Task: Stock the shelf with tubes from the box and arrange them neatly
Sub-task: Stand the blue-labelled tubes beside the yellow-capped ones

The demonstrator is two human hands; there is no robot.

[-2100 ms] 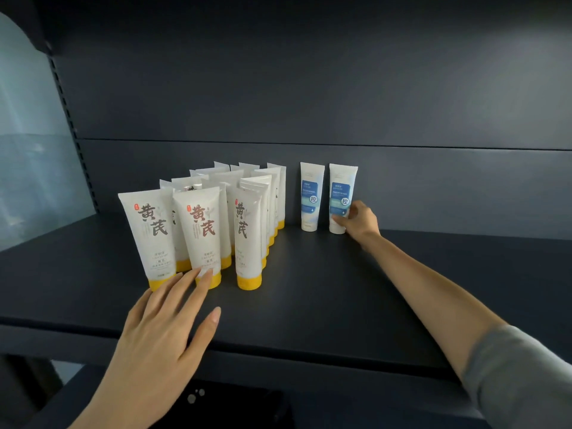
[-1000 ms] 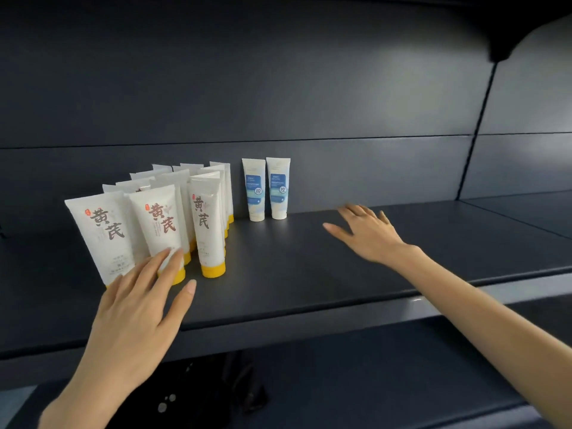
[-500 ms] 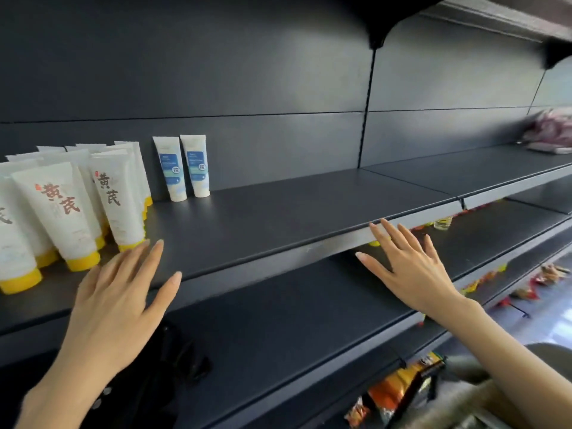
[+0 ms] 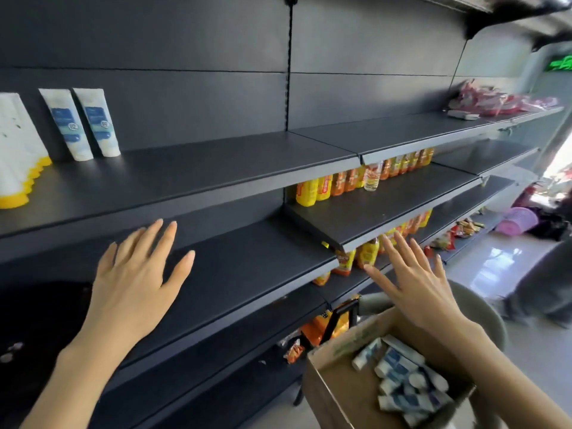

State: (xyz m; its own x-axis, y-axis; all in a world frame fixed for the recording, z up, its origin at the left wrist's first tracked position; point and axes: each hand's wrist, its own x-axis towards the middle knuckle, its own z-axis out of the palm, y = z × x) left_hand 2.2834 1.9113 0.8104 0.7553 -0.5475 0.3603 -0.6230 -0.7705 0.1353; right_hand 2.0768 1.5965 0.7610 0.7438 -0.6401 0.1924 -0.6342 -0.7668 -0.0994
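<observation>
Tubes (image 4: 400, 369), white with blue labels, lie jumbled in the cardboard box (image 4: 334, 397).

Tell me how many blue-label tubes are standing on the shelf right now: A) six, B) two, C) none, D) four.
B: two blue-label tubes stand side by side at the back of the shelf, just right of the yellow-capped tubes. More lie loose in the box, and the left hand and right hand hold nothing.
</observation>
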